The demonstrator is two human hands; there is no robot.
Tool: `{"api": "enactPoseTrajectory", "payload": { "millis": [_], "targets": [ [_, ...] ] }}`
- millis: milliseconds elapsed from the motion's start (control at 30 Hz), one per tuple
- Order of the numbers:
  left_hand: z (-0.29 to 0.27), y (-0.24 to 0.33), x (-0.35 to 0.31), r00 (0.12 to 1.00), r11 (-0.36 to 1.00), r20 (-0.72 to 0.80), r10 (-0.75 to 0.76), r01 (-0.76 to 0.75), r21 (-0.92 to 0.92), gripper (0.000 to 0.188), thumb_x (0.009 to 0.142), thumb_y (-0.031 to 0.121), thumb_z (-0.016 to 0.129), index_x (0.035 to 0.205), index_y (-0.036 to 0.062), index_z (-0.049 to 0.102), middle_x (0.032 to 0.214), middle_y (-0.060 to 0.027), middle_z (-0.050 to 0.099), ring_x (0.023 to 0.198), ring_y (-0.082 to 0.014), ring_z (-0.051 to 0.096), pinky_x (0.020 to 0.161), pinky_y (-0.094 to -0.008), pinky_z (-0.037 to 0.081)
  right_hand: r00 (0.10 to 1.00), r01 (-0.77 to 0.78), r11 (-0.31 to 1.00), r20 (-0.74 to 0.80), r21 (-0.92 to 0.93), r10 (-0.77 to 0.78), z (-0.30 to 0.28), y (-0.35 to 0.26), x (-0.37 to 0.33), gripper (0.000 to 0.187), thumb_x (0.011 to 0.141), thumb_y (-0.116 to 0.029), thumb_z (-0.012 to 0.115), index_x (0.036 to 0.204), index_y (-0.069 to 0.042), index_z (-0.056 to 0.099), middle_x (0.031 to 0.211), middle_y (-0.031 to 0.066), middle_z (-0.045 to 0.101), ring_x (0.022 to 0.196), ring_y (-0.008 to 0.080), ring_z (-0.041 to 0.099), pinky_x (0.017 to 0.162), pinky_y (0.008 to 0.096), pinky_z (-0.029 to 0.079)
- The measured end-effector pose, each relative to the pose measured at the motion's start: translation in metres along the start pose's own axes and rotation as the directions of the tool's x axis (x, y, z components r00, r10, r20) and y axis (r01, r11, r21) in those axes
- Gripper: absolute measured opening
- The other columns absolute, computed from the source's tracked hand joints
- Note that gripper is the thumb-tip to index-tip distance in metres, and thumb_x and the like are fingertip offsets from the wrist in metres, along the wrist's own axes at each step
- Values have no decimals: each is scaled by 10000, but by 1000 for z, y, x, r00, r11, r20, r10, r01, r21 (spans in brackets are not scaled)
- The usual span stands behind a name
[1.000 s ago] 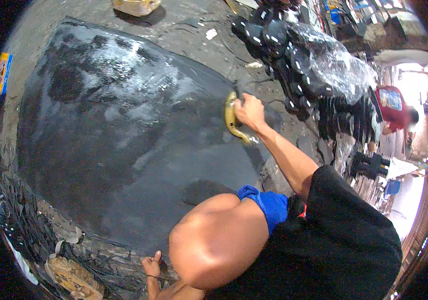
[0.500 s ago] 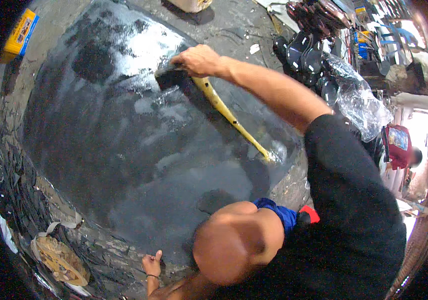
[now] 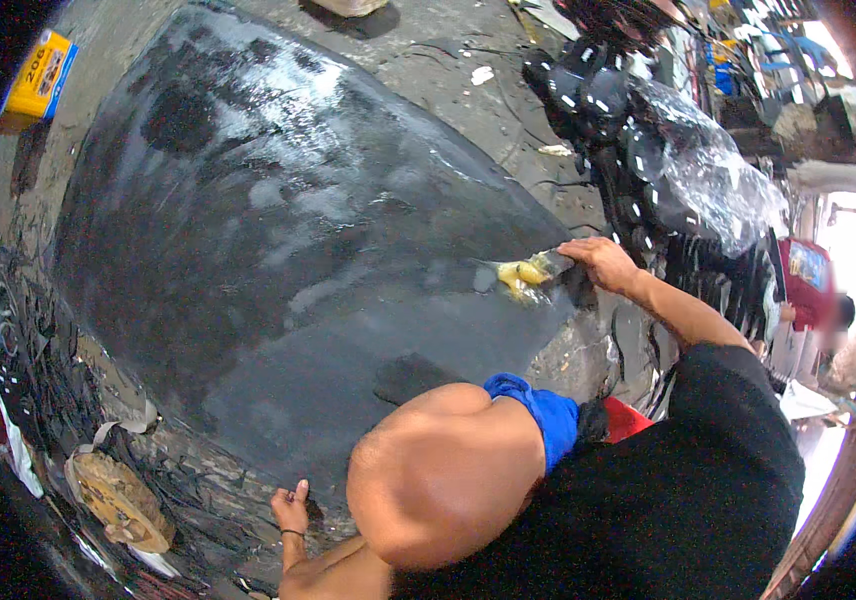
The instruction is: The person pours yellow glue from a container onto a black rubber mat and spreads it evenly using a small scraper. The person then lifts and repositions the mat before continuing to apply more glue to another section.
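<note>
A large black sheet [image 3: 198, 290] lies on the floor in front of me, its surface streaked with wet, shiny patches. At its right edge my right hand [image 3: 603, 263] is closed on a dark flat spreader [image 3: 554, 261]. A lump of yellow glue-like paste [image 3: 522, 277] sits against the spreader's edge on the sheet. My left hand [image 3: 291, 508] is low, by the sheet's near edge, with fingers curled and thumb up. Whether it grips the edge or something small cannot be made out. My bent bare knee [image 3: 438, 470] is between the hands.
A yellow and blue tin [image 3: 41, 75] stands at the far left. Black strips of scrap [image 3: 43, 400] and a round yellowish roll [image 3: 120, 500] lie on the left. On the right are black sole-shaped pieces [image 3: 588, 95], clear plastic wrap [image 3: 718, 170] and a person in red [image 3: 808, 285].
My right hand has swept from the sheet's far middle to its right edge with the spreader. The long yellow strip of paste is now gathered into a lump there. My left hand has barely moved.
</note>
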State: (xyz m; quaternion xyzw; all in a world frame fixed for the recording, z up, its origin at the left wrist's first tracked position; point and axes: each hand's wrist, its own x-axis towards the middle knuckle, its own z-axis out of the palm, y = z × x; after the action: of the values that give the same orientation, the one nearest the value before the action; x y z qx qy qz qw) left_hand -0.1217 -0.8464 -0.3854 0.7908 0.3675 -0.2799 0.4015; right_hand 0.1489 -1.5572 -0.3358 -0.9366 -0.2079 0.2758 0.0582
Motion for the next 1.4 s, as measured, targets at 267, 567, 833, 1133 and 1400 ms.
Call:
{"api": "enactPoseTrajectory", "payload": {
  "millis": [267, 567, 833, 1133, 1400],
  "targets": [
    [11, -13, -1, 998, 999, -61, -7, 4, -54, 464, 858, 230, 740, 628, 103, 358, 569, 21, 426, 519, -75, 405, 468, -271, 379, 559, -281, 781, -567, 557, 605, -65, -81, -63, 306, 858, -1, 579, 1163, 8, 599, 1085, 153, 663, 997, 234, 645, 886, 334, 484],
    [23, -29, -6, 989, 992, -125, 81, -93, -90, 508, 866, 223, 733, 635, 120, 292, 597, 61, 318, 557, -72, 291, 473, -277, 289, 506, -383, 340, -113, 859, 855, 8, -16, -56, 418, 913, -299, 630, 1111, 69, 613, 1066, 115, 670, 937, 205, 596, 885, 356, 451],
    [56, -4, -30, 992, 991, -28, -127, 125, -47, 484, 708, 387, 842, 746, 15, 534, 654, -30, 525, 640, -149, 491, 556, -368, 422, 339, -425, 67, 90, 903, 937, 178, 31, -80, 387, 897, -245, 644, 1055, 106, 608, 1056, 177, 644, 905, 270, 608, 834, 406, 475],
    [91, -77, -90, 980, 982, 69, -187, 188, -18, 574, 740, 487, 776, 986, 1, 593, 900, -140, 598, 878, -250, 557, 733, -437, 423, 345, -305, 120, -8, 945, 939, 176, 38, -78, 622, 852, -312, 710, 1253, 128, 527, 1182, 208, 623, 1047, 235, 590, 923, 340, 450],
    [77, -80, -139, 970, 970, -56, -235, 238, 49, 608, 777, 475, 741, 1123, 16, 546, 1055, -177, 568, 1011, -293, 529, 857, -444, 386, 469, -98, -138, 168, 986, 867, 149, -36, -55, 802, 859, -225, 731, 1401, 156, 278, 1369, 253, 462, 1217, 263, 494, 1032, 346, 382]
  ]
}}
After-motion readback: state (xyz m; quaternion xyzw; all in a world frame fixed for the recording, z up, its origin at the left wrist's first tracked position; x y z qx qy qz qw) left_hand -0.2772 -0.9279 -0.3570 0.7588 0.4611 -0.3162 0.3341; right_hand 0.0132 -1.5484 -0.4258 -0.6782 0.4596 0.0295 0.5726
